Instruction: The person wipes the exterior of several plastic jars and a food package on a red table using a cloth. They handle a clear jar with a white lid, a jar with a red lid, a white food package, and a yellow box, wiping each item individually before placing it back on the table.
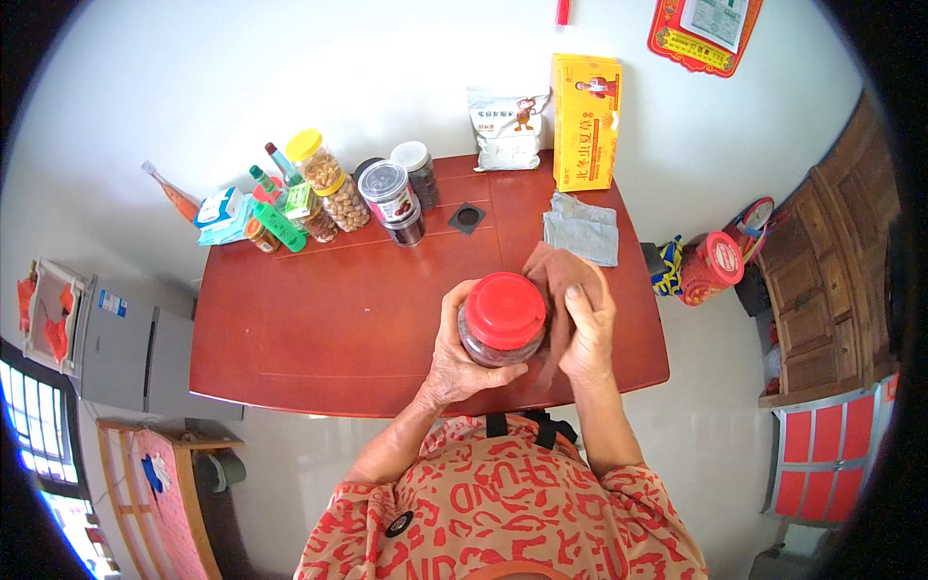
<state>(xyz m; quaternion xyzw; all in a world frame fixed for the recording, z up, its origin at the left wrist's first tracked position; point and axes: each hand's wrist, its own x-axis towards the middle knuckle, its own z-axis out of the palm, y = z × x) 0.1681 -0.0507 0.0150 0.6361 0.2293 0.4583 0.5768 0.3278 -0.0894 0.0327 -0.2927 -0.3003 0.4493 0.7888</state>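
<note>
My left hand (460, 366) is wrapped around a clear jar with a red screw lid (505, 310), held above the near part of the red-brown wooden table (304, 319). Dark contents show through the jar's wall. Just right of the jar, my right hand (589, 319) grips a brown cloth (562, 279) between thumb and fingers, and the cloth hangs down beside the jar. Whether the cloth touches the jar is hard to tell. A folded grey-blue cloth (582, 230) lies beyond my right hand on the table.
Nut jars (344, 203), stacked clear tubs (388, 192), a green bottle (279, 225) and tissue packs (220, 210) line the table's back left. A white bag (507, 130) and yellow box (586, 123) stand at the back right. A small dark square piece (466, 217) lies nearby.
</note>
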